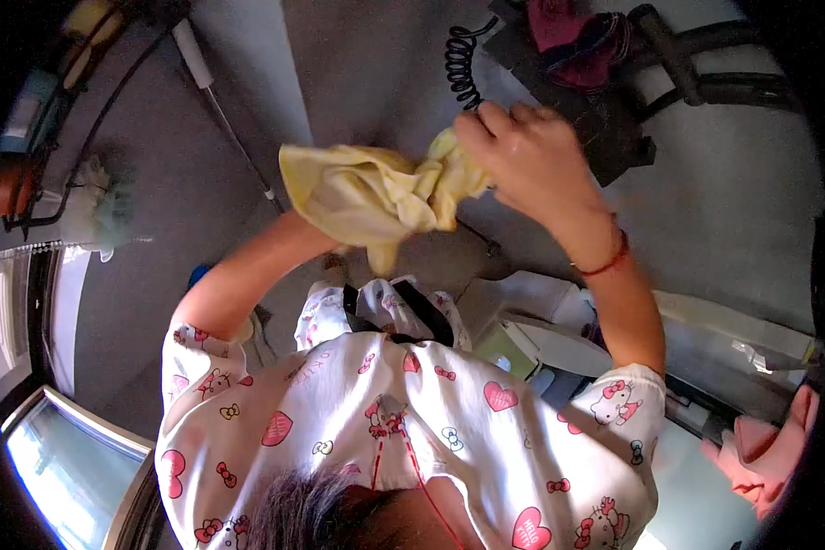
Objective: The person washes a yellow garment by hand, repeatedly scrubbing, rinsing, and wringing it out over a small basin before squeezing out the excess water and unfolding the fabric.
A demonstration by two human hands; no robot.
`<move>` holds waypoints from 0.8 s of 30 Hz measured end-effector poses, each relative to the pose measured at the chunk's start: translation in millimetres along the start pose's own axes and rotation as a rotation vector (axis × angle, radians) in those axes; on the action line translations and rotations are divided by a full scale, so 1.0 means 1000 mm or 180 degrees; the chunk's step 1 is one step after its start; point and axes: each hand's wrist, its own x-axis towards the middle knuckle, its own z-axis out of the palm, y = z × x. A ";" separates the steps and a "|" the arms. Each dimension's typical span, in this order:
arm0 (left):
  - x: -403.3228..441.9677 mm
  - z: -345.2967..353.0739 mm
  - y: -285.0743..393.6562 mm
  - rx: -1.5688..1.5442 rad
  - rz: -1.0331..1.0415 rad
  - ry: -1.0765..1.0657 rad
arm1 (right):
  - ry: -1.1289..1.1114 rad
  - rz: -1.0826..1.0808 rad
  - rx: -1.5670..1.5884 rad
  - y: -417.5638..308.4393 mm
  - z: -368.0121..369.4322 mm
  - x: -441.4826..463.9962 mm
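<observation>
A crumpled yellow cloth [362,188] hangs in front of me, bunched toward its right end and spread wide at the left. My right hand [527,156], with a red cord bracelet at the wrist, is closed around the bunched right end. My left forearm [266,261] reaches up behind the spread part of the cloth. The cloth covers nearly all of my left hand, so its fingers and grip are hidden. A narrow yellow tip [382,259] hangs below the middle of the cloth.
A black coiled cord [463,69] and a dark red cloth [577,41] are beyond my right hand. A white-handled pole [192,55] leans at the upper left. Pink fabric [765,449] lies at the lower right, and a framed glass panel [73,477] stands at the lower left.
</observation>
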 end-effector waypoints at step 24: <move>0.096 0.018 -0.026 0.2139 0.1772 0.1120 | 0.1508 -0.0732 1.1198 -0.138 0.104 -0.046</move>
